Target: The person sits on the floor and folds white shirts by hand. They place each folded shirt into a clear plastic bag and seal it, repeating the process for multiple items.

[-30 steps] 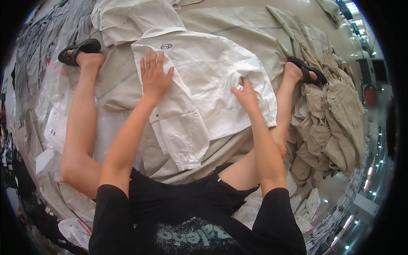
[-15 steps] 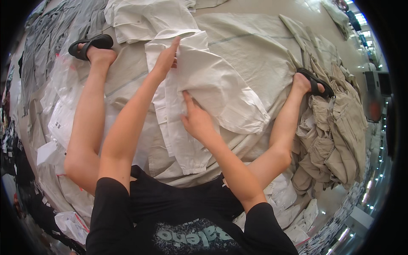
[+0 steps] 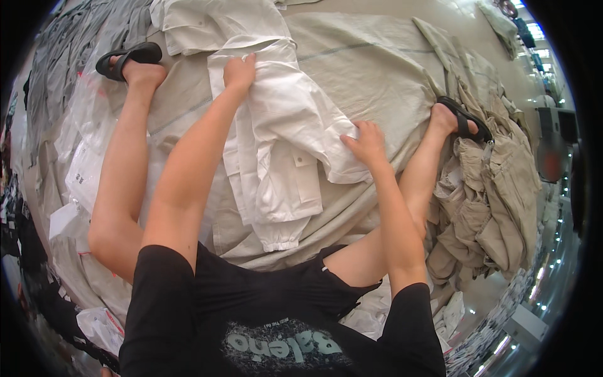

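White cargo trousers lie rumpled on the beige cloth between my legs. One leg, with a flap pocket and a gathered elastic cuff, points toward me; other fabric slants out to the right. At the far end, near the waist, my left hand is closed on the fabric with its fingers curled. To the right, my right hand pinches the outer edge of the slanting part; its fingertips are partly hidden by the cloth. Just beyond the trousers lies another white garment with a buttoned pocket.
Beige cloth covers the floor under the garments. Khaki garments are heaped beside my right foot, and grey garments lie at the far left. Clear plastic bags are by my left leg. A dark machine-like object stands at the far right.
My right hand has moved right, from the middle of the trousers to their outer edge. The right-hand fabric has shifted toward me, uncovering the flap pocket. My left hand's fingers have curled in.
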Available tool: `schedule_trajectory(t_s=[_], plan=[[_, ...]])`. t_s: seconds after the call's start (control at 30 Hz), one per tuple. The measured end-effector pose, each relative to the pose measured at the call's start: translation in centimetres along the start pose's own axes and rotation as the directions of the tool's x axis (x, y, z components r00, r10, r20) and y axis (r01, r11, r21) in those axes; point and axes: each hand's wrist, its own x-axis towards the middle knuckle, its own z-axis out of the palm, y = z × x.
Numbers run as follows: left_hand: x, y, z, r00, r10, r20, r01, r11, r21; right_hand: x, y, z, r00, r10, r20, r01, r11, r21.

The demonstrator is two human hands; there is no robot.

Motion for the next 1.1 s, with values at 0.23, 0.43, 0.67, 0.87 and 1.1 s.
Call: schedule_trajectory(t_s=[0.23, 0.43, 0.67, 0.87, 1.1], plan=[[-0.4, -1.3, -1.9, 0.978, -0.18, 0.107, 0.209, 0.833, -0.512, -7.1, -7.0, -7.1, 0.948, 0.123, 0.295, -0.312, 0.553, 0.773], [-16.9, -2.6, -7.4, 0.917, -0.128, 0.378, 0.219, 0.953, -0.209, -12.0, -11.7, -9.1, 0.886, 0.028, 0.462, -0.457, -0.105, 0.883], [-25.3, -8.2, -7.0, 0.686, -0.062, 0.725, 0.446, 0.823, -0.352, -13.6, -14.3, -5.1, 0.891, 0.143, 0.431, -0.396, -0.221, 0.891], [-22.9, -10.8, -9.0, 0.593, -0.29, 0.751, 0.472, 0.881, -0.033, -20.8, -13.6, 8.2, 0.854, 0.299, 0.425, -0.458, 0.046, 0.888], [-18.5, -5.0, -7.1, 0.931, -0.042, 0.362, 0.092, 0.988, -0.122, -20.2, -15.1, 7.2, 0.91, 0.171, 0.378, -0.393, 0.062, 0.917]])
